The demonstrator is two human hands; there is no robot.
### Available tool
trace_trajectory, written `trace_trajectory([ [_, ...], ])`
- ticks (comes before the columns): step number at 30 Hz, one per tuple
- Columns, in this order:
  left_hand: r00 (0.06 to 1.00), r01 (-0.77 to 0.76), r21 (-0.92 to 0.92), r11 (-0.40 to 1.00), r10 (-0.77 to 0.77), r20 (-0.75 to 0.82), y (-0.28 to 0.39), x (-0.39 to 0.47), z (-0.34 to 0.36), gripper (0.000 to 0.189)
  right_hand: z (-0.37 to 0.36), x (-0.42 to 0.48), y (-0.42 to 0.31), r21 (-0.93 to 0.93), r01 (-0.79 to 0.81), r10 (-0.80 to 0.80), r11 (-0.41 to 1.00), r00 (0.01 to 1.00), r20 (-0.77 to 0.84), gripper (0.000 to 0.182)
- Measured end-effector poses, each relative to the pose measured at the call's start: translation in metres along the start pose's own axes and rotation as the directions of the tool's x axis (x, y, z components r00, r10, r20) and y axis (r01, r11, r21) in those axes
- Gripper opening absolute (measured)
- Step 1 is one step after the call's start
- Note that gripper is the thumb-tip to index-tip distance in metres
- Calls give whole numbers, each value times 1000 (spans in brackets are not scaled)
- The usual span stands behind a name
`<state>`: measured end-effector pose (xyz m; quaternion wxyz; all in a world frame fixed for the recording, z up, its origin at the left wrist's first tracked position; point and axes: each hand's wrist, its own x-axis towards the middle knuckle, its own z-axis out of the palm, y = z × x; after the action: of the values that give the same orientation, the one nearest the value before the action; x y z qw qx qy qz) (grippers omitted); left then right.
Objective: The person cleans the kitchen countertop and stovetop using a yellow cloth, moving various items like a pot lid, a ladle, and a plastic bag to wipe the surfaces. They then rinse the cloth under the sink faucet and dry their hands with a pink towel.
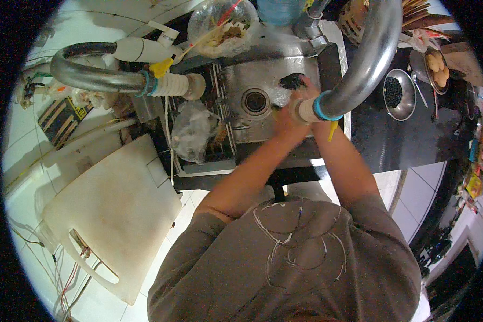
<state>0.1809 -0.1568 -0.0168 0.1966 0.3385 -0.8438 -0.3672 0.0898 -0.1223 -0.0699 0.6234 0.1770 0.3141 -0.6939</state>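
Note:
Both my hands are low in the stainless steel sink (245, 76), close together and blurred. My left hand (282, 120) is right of the round drain (255, 101). My right hand (310, 89) is partly hidden behind the wrapped nozzle (306, 110) of a thick metal faucet pipe (376, 56). A dark, wet-looking item (292, 81) lies at the fingertips of my right hand; what it is cannot be made out. The nozzle and blur hide whether either hand grips anything.
A second metal pipe (96, 82) reaches in from the left above a clear plastic bag (193, 131). A bag of food scraps (225, 30) stands behind the sink. A steel bowl of black beans (400, 94) sits right on the dark counter (390, 139). A white board (116, 217) leans at left.

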Motion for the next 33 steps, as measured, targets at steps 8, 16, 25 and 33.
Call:
trace_trajectory([
  [8,887,394,130,910,-413,205,-24,55,-10,26,-25,18,31,-196,189,-201,962,979,-44,37],
  [16,931,357,-316,879,-309,194,-71,19,29,27,13,-9,25,-6,171,-166,985,946,-278,38],
  [25,604,773,-629,80,-392,694,-22,38,-48,39,20,-36,-1,-453,418,-453,787,891,37,37],
  [33,900,431,-746,508,-300,316,-12,30,-17,31,-10,-28,9,57,241,-226,969,953,-202,42],
])
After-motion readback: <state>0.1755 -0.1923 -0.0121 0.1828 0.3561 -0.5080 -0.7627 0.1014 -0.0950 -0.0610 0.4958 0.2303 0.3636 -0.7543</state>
